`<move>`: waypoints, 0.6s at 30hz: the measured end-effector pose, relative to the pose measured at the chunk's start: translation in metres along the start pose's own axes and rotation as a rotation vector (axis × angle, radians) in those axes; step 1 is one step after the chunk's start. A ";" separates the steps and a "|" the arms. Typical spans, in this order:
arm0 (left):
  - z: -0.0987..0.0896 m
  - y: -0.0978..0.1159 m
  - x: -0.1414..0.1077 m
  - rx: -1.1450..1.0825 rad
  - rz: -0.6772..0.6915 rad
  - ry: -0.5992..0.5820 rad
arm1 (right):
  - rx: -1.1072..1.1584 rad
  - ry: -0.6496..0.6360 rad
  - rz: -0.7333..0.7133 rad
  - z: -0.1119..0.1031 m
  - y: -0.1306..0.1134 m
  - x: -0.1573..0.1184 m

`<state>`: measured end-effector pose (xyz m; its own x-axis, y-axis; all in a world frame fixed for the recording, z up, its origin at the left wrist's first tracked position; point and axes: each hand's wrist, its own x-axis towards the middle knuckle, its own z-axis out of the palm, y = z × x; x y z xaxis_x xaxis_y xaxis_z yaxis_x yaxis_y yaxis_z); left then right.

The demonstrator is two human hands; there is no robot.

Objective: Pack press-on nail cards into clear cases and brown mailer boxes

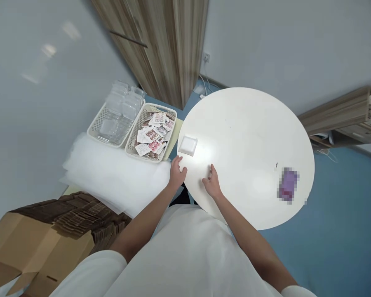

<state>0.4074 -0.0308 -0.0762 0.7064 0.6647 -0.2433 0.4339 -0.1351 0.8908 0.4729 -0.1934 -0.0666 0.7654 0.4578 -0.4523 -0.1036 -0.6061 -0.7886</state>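
Note:
A small white square tray or box (188, 146) lies at the left edge of the round white table (250, 132). Just below it, at the table's left rim, my left hand (177, 172) has its fingers apart and holds nothing. My right hand (212, 181) is over the near part of the table, to the right of and below the white box, with its thumb and forefinger spread and nothing between them. Neither hand touches the box.
Left of the table stand a basket (129, 153) of printed cards and a basket (94, 134) of clear plastic boxes. White foam sheets (117, 173) lie nearer, with folded cardboard (27, 237) at the lower left. A blurred purple object (288, 184) rests at the table's right.

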 end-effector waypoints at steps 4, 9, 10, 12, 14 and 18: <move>0.000 0.004 -0.044 -0.015 -0.058 -0.117 | 0.137 -0.006 0.064 -0.023 0.013 -0.033; 0.001 0.006 -0.097 -0.019 -0.099 -0.149 | 0.154 -0.059 0.071 -0.042 0.025 -0.052; -0.001 0.006 -0.105 -0.012 -0.106 -0.143 | 0.146 -0.080 0.063 -0.043 0.026 -0.052; -0.007 0.007 -0.120 0.013 -0.113 -0.131 | 0.130 -0.141 0.033 -0.039 0.027 -0.049; -0.017 0.009 -0.133 0.046 -0.115 -0.114 | 0.121 -0.201 -0.013 -0.032 0.024 -0.044; -0.045 0.012 -0.151 0.110 -0.121 -0.054 | 0.104 -0.262 -0.120 -0.018 0.011 -0.031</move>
<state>0.2806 -0.1001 -0.0112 0.6732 0.6405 -0.3694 0.5740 -0.1377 0.8072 0.4592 -0.2259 -0.0534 0.5878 0.6823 -0.4347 -0.0975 -0.4737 -0.8753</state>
